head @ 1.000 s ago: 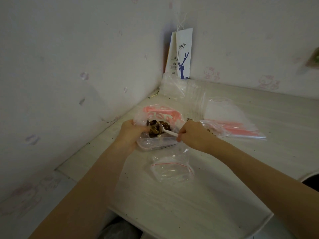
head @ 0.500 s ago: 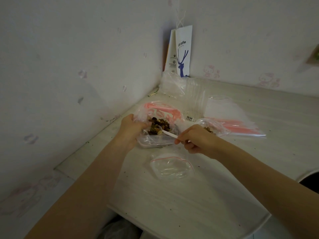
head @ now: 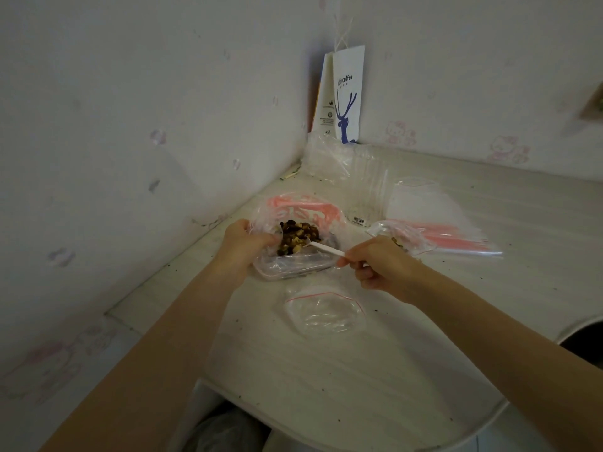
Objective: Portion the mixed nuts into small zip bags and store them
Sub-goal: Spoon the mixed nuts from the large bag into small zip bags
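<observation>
Now the right hand (head: pixel 381 265) is pinching the end of a white spoon (head: pixel 326 248) between its thumb and fingers. The spoon is pointing up and to the left, and its bowl is sitting at the edge of the mixed nuts (head: pixel 298 236). The nuts are lying in a big clear bag (head: pixel 293 269) on the table (head: pixel 359 386). The left hand (head: pixel 243 244) is gripping the left side of that big clear bag and holding it open.

The empty small zip bag (head: pixel 324 313) is lying on the table just on the near side of the big clear bag, between the two arms. It is sitting below the right hand and a little to its left, toward the person. Its red zip line is running along its far edge, so its mouth is facing the nuts. The right hand is the nearer one.

I think the coming move is a scoop brought back toward the person, and the limp bag may be needing a hand to open it.
</observation>
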